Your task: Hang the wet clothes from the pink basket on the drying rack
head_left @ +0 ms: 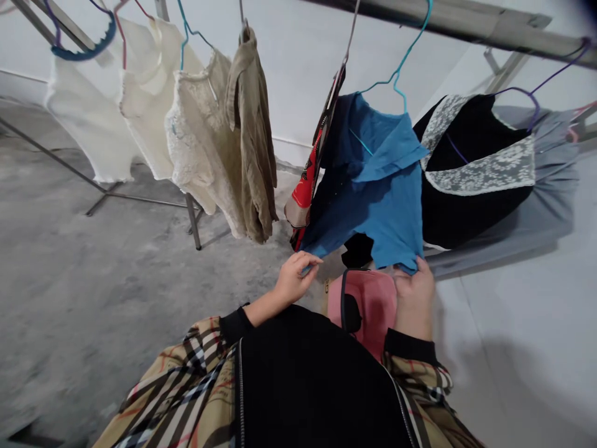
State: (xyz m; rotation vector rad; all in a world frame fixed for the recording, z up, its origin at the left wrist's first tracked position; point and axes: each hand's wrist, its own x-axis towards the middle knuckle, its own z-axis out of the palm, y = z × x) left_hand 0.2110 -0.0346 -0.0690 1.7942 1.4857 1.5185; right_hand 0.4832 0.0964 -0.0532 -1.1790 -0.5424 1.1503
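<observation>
A blue collared shirt (385, 168) hangs from a turquoise wire hanger (405, 59) on the metal rail. Its lower left corner is pinched in my left hand (296, 274). My right hand (416, 289) grips the lower right corner, so the hem is spread between the two. Beneath the shirt stands a pink bucket (375, 298) with a dark handle and something black inside. Left of the shirt hangs a red and black patterned garment (305, 186); to the right is a black top with a white lace collar (485, 177).
Farther left hang an olive-brown garment (254, 143), a cream lace top (196, 137) and white tops (88, 106). Grey cloth (555, 168) hangs at the right by the white wall. The metal rail (466, 25) crosses above, and rack legs (192, 221) stand on the concrete floor.
</observation>
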